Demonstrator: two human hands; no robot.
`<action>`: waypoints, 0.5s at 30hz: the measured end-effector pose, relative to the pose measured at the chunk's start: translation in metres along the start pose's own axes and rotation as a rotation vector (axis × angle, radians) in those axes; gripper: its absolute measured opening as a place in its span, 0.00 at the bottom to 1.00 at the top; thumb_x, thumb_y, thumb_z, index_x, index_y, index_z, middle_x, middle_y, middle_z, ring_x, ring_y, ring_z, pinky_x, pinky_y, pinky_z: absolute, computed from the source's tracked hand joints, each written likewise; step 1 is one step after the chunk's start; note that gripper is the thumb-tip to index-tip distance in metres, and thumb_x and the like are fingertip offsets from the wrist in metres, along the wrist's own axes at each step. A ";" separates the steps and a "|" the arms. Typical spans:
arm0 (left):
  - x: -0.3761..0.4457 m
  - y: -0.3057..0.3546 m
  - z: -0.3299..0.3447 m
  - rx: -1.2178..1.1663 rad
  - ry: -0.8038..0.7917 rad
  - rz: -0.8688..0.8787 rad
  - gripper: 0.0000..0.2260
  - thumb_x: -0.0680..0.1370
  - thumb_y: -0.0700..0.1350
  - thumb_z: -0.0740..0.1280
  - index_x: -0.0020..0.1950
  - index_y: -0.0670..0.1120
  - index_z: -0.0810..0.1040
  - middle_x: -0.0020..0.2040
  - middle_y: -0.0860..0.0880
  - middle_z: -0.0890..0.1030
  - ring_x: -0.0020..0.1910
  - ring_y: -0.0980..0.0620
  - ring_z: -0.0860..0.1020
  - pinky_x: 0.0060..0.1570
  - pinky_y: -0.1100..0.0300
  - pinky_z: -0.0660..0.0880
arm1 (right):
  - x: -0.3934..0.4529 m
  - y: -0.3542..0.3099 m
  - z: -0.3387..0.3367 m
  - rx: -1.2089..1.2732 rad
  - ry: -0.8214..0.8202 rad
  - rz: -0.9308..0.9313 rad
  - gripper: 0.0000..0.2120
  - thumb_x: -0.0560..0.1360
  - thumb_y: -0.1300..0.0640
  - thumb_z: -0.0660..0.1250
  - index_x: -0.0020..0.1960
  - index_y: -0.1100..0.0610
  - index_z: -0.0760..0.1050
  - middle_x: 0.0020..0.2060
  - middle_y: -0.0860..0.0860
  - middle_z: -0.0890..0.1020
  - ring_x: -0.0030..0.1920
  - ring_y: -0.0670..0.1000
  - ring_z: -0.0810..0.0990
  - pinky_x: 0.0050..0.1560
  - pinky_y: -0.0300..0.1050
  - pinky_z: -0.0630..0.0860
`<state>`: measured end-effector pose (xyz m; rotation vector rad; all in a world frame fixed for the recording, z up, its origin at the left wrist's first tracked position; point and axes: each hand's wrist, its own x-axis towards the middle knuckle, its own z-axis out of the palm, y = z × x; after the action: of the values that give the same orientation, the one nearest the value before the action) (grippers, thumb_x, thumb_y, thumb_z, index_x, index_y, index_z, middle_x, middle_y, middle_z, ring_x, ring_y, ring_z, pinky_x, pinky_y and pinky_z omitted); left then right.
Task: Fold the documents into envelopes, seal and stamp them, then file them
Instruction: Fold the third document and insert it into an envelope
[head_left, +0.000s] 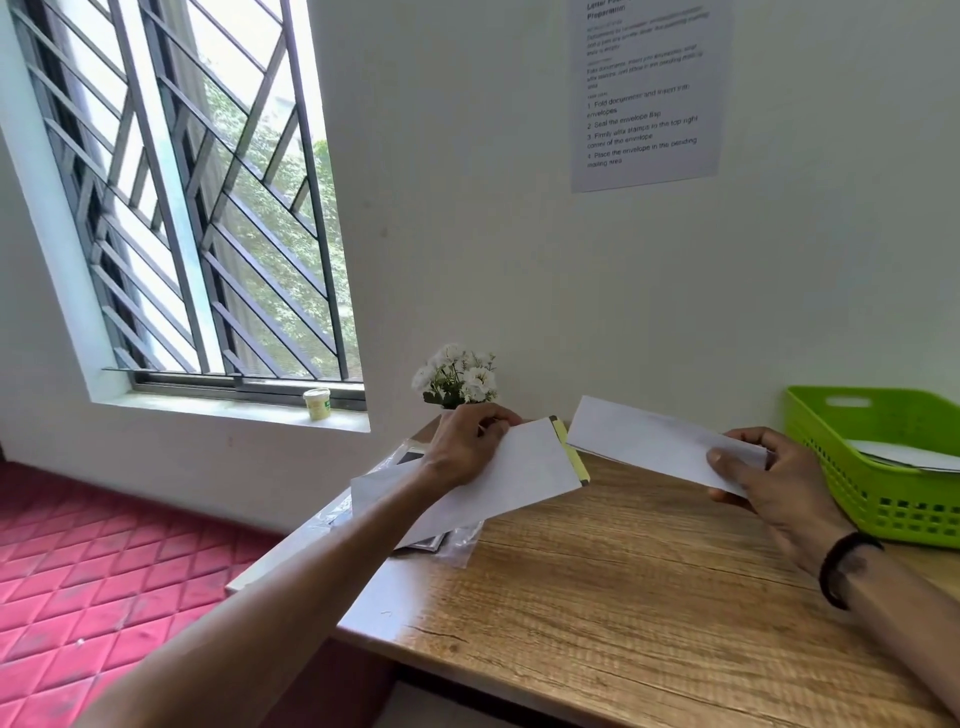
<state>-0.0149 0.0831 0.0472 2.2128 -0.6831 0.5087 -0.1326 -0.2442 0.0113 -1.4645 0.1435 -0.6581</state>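
Left grip: our left hand pinches the envelope, its yellow seal strip exposed, held above the counter.
Right grip: our right hand pinches the folded document at its near end, just beside the envelope mouth, apart from it.
Done: we see paper already lying in the green basket; we judge at least one piece filed.
Left: insertion, sealing, stamping, filing for this one.
Stamps: cannot tell; plastic sleeves lie under the envelope.

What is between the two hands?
In the head view, the left hand holds an envelope with a yellow strip, the right hand a folded paper. Their ends nearly meet above the table.
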 end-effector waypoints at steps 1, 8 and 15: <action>0.000 0.000 0.000 -0.009 0.001 -0.002 0.11 0.82 0.40 0.65 0.57 0.49 0.87 0.52 0.53 0.86 0.49 0.57 0.80 0.45 0.71 0.71 | 0.000 0.000 0.000 -0.004 -0.011 0.004 0.09 0.75 0.70 0.73 0.54 0.67 0.78 0.47 0.53 0.80 0.46 0.56 0.80 0.30 0.41 0.83; 0.001 0.001 0.001 -0.078 0.027 -0.029 0.11 0.82 0.42 0.66 0.58 0.50 0.87 0.52 0.55 0.85 0.49 0.57 0.81 0.50 0.65 0.75 | -0.001 0.002 0.002 -0.030 -0.060 0.021 0.12 0.75 0.68 0.73 0.57 0.67 0.78 0.51 0.50 0.79 0.51 0.56 0.80 0.32 0.44 0.85; 0.002 0.006 0.004 -0.047 -0.022 0.011 0.11 0.83 0.40 0.66 0.59 0.47 0.86 0.52 0.55 0.85 0.50 0.58 0.79 0.47 0.69 0.70 | 0.000 0.001 -0.002 -0.071 -0.178 0.123 0.16 0.74 0.64 0.75 0.61 0.61 0.79 0.54 0.56 0.84 0.51 0.55 0.84 0.32 0.43 0.83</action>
<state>-0.0165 0.0761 0.0486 2.1749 -0.7126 0.4696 -0.1330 -0.2460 0.0102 -1.5614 0.1184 -0.4241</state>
